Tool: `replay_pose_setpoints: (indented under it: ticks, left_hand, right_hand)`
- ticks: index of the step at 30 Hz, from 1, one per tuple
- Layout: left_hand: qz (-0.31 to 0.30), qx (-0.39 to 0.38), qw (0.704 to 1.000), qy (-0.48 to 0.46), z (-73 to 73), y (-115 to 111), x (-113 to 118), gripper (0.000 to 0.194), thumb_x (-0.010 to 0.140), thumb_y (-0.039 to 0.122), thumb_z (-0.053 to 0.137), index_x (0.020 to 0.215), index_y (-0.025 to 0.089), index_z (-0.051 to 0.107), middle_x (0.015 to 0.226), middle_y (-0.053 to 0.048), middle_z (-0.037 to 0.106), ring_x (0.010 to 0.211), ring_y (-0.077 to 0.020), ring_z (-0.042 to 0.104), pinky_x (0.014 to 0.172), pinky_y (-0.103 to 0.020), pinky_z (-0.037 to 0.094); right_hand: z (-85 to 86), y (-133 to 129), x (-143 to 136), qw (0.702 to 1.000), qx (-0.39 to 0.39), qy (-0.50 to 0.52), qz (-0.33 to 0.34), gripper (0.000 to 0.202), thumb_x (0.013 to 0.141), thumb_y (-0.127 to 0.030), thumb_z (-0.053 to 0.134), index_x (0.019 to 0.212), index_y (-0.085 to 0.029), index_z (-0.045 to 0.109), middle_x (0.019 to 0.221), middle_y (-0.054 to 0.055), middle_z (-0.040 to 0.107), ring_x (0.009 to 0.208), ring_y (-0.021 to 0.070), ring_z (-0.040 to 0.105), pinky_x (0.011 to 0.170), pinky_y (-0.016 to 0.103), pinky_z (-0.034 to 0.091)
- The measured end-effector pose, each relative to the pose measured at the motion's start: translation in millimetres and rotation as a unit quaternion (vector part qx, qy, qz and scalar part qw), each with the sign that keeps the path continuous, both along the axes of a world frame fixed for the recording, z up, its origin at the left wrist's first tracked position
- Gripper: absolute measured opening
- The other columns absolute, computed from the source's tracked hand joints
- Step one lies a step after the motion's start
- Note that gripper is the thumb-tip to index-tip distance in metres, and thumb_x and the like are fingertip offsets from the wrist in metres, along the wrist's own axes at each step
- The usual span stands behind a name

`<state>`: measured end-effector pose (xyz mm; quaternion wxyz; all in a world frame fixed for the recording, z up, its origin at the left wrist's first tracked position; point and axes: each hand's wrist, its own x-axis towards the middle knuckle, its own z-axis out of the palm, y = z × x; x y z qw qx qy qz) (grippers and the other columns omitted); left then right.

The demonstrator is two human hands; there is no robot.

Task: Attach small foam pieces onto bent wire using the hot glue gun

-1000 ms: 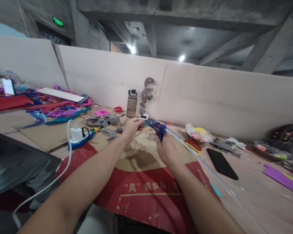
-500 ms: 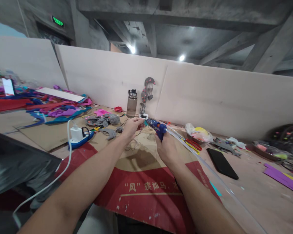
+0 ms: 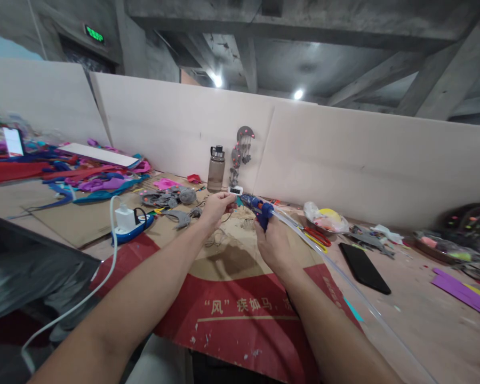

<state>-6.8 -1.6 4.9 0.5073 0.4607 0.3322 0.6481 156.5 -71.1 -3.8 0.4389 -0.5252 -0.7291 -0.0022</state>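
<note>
In my right hand (image 3: 274, 242) is a blue hot glue gun (image 3: 260, 209), its nozzle pointing left toward my other hand. A long clear glue stick (image 3: 336, 269) runs out of its back end, down to the lower right. My left hand (image 3: 218, 209) is closed in a pinch close to the nozzle. What its fingertips hold is too small to make out; a thin dark strand hangs below them. Just beyond the fingertips shows a small white device with a dark display (image 3: 235, 191). Under both hands lies a red and tan cardboard sheet (image 3: 248, 330).
A water bottle (image 3: 216, 169) and a grey hanging ornament with pink dots (image 3: 245, 140) stand at the back panel. Left are grey felt pieces (image 3: 178, 217), a blue power strip (image 3: 134, 232) and coloured scraps. Right are scissors (image 3: 318, 237), a black phone (image 3: 364, 268) and a bagged bowl (image 3: 326, 218).
</note>
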Motion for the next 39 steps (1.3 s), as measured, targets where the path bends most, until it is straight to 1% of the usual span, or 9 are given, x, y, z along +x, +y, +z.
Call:
replay_pose_setpoints:
  ticks: [2,5,12,17,24,27,31,36,39]
  left_hand:
    - [0.002,-0.001,1.0,0.004,0.6,-1.1,0.3,0.023,0.061,0.029,0.076,0.066,0.012,0.062,0.061,-0.002,0.06,0.054,-0.0085,0.055,0.05,-0.02,0.038]
    - [0.001,-0.003,1.0,0.005,1.1,-1.2,-0.2,0.023,0.061,0.029,0.076,0.065,0.012,0.062,0.061,-0.002,0.061,0.054,-0.0089,0.055,0.051,-0.021,0.038]
    - [0.002,0.004,1.0,-0.004,-0.8,2.3,-2.6,0.031,0.057,0.035,0.079,0.067,0.012,0.062,0.061,-0.002,0.061,0.055,-0.0086,0.054,0.052,-0.021,0.039]
    - [-0.003,0.01,1.0,0.003,-2.2,2.4,-1.9,0.032,0.058,0.038,0.079,0.065,0.012,0.061,0.061,-0.003,0.061,0.056,-0.0091,0.054,0.051,-0.021,0.039]
    - [0.003,0.005,1.0,-0.009,-0.6,2.0,-2.5,0.031,0.055,0.035,0.081,0.067,0.013,0.062,0.061,-0.003,0.061,0.055,-0.0091,0.054,0.051,-0.021,0.039]
    - [0.002,0.003,1.0,-0.003,-0.1,1.1,-1.8,0.029,0.057,0.034,0.079,0.066,0.013,0.062,0.061,-0.003,0.061,0.055,-0.0092,0.054,0.051,-0.021,0.038]
    - [-0.007,0.0,1.0,0.005,0.0,0.1,-0.6,0.025,0.058,0.032,0.077,0.065,0.013,0.062,0.061,-0.003,0.061,0.055,-0.0091,0.055,0.05,-0.021,0.038]
    - [-0.002,0.001,1.0,-0.007,-0.3,1.7,-2.0,0.027,0.057,0.032,0.078,0.066,0.013,0.061,0.061,-0.002,0.061,0.055,-0.009,0.054,0.051,-0.021,0.039]
    - [0.0,0.0,1.0,-0.011,-0.4,2.4,-2.6,0.029,0.056,0.033,0.079,0.067,0.013,0.062,0.061,-0.002,0.06,0.055,-0.0089,0.054,0.052,-0.021,0.039]
  right_hand:
    - [-0.5,0.6,0.2,1.0,0.005,0.003,0.007,0.041,0.088,-0.032,0.043,0.122,-0.01,0.052,0.114,0.02,0.064,0.103,0.0312,0.061,0.091,0.046,0.047]
    - [-1.1,1.0,0.5,1.0,-0.001,0.002,0.005,0.043,0.088,-0.032,0.042,0.123,-0.009,0.052,0.113,0.021,0.064,0.101,0.0323,0.062,0.089,0.047,0.047]
    - [-1.6,1.2,0.5,1.0,0.002,0.003,-0.006,0.042,0.088,-0.034,0.043,0.122,-0.011,0.053,0.113,0.021,0.064,0.102,0.0313,0.062,0.09,0.046,0.046]
    - [-2.0,1.8,0.4,1.0,0.001,0.003,-0.004,0.043,0.089,-0.034,0.042,0.122,-0.008,0.052,0.113,0.022,0.063,0.102,0.032,0.061,0.089,0.047,0.047]
    - [-1.9,1.2,0.8,1.0,0.0,-0.001,-0.005,0.043,0.088,-0.033,0.043,0.123,-0.01,0.053,0.113,0.021,0.064,0.102,0.0323,0.062,0.088,0.046,0.047]
    - [-1.9,1.1,1.0,1.0,0.006,-0.003,-0.003,0.042,0.088,-0.031,0.043,0.123,-0.01,0.053,0.113,0.021,0.064,0.102,0.0332,0.062,0.088,0.048,0.047]
    - [-1.7,1.0,1.2,1.0,0.003,0.0,-0.005,0.041,0.088,-0.032,0.043,0.122,-0.012,0.053,0.111,0.02,0.065,0.101,0.0321,0.062,0.088,0.047,0.047]
    - [-1.2,0.7,0.8,1.0,0.001,-0.001,-0.005,0.044,0.088,-0.034,0.042,0.123,-0.009,0.052,0.114,0.022,0.063,0.105,0.0326,0.061,0.091,0.047,0.046]
    - [-1.7,1.2,0.6,1.0,0.003,-0.003,-0.007,0.043,0.089,-0.034,0.042,0.123,-0.009,0.052,0.115,0.021,0.063,0.105,0.0327,0.061,0.091,0.047,0.046]
